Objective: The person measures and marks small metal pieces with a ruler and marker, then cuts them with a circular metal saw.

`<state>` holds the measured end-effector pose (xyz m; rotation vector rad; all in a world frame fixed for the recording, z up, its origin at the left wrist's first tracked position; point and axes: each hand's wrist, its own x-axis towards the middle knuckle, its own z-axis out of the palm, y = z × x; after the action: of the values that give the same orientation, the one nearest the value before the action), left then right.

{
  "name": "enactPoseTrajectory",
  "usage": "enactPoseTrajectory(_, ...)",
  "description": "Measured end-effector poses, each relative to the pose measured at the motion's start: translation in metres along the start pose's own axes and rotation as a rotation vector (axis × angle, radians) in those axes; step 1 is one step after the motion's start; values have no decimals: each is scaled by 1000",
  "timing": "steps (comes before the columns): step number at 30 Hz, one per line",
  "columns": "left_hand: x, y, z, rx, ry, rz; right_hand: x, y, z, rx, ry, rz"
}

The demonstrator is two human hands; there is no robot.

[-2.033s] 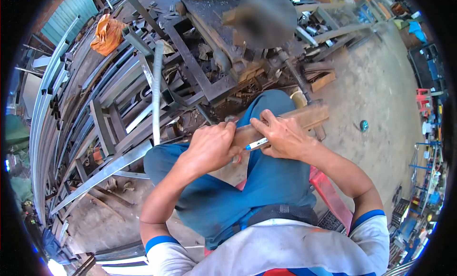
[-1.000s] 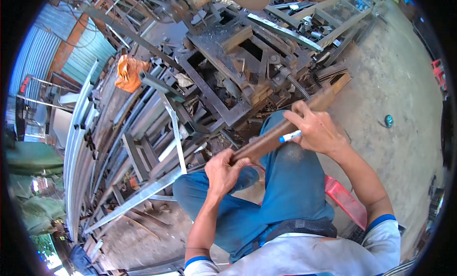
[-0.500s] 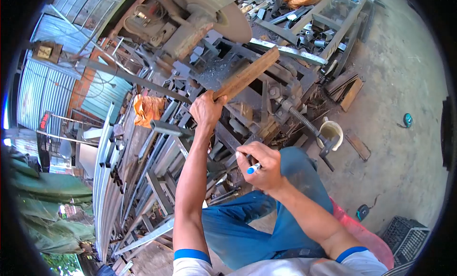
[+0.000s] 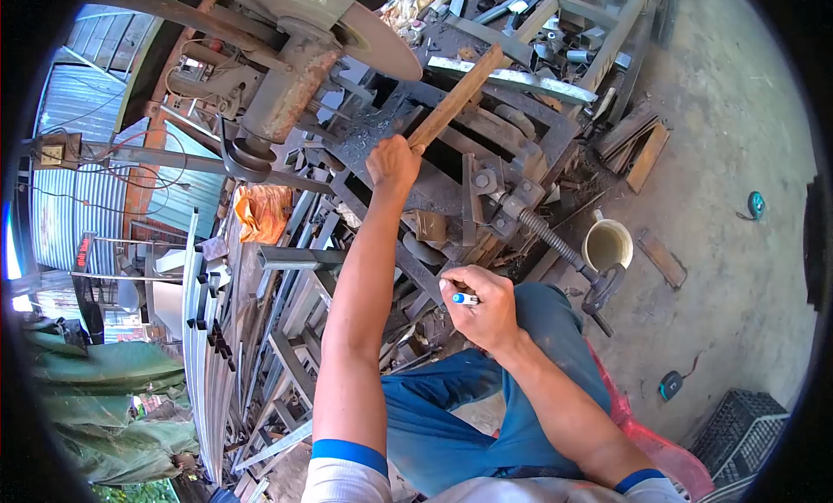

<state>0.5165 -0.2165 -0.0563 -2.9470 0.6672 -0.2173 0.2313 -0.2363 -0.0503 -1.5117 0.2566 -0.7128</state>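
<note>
My left hand grips the near end of a narrow wooden strip, which slants up and right over the metal bed of a cut-off machine. The machine's large round disc stands just left of the strip's far part. Closer to my body, above my knee, my right hand is closed around a marker with a blue end. A threaded vise screw with a crank lies to the right of both hands.
A whitish bucket stands beside the crank. Wood pieces and two tape measures lie on the concrete floor at right. A dark crate sits at lower right. Metal tubes and an orange bag are at left.
My left hand has moved slightly right and up with the wooden strip, which now points more steeply away. The view has shifted, showing more of the machine. My right hand still holds the marker.
</note>
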Motion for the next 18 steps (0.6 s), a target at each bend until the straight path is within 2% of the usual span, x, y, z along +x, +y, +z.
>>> enactPoseTrajectory(3, -1, 4, 2, 15, -21, -40, 0, 1, 1, 7, -15, 23)
enactPoseTrajectory(8, 2, -1, 9, 64, -18, 39, -4, -6, 7, 7, -40, 38)
enactPoseTrajectory(18, 7, -5, 13, -62, 48, 4, -8, -9, 17, 19, -81, 70)
